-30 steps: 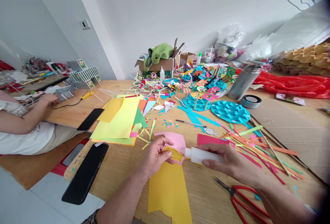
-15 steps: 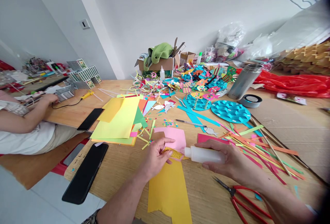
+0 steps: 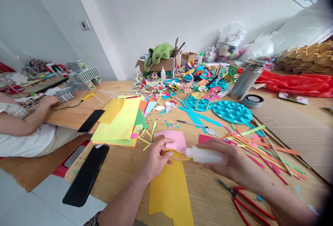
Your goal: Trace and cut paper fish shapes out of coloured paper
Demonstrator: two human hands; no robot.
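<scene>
Both hands meet low: left hand fingers pinching the yellow cutout, right hand fingers wrapped around the glue bottle.

Red-handled steel scissors lie right of the long yellow paper sheet; flat black phone lies left.

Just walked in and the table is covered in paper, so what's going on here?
A person is doing paper craft at a wooden table. The right hand holds a white glue bottle on its side, nozzle pointing at a small yellow cutout that the left hand pins against a pink paper piece. An orange sheet lies below, red scissors to the right. Another person's arm rests at the far left.
</scene>
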